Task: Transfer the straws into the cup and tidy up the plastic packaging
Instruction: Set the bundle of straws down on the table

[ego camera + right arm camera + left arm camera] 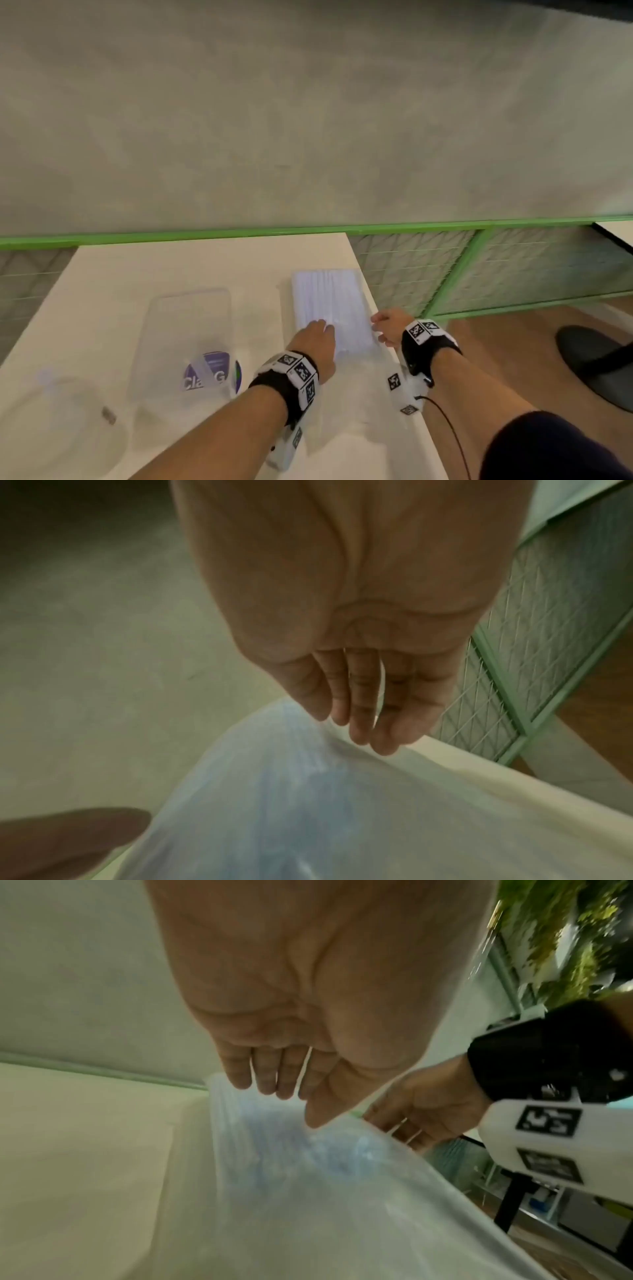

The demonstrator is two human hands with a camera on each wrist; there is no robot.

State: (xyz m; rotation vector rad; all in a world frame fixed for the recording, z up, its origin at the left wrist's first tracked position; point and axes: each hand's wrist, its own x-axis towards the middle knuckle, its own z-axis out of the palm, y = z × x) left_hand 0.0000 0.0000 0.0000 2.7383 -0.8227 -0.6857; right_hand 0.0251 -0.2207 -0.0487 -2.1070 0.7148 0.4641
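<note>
A flat clear plastic pack of white straws (330, 308) lies on the white table (120, 291) close to its right edge. My left hand (322, 330) lies on the near part of the pack, fingers straight, fingertips (270, 1088) touching the plastic (308, 1191). My right hand (380, 330) is at the pack's right side, fingers straight and together, fingertips (359, 737) at the edge of the plastic (274, 804). Neither hand grips the pack. A tall clear cup (191, 342) with a purple label stands left of the pack.
Another clear plastic piece (58, 421) sits at the near left of the table. A green railing with wire mesh (479, 274) runs behind and right of the table. Past the table's right edge is wooden floor with a dark round base (596, 366).
</note>
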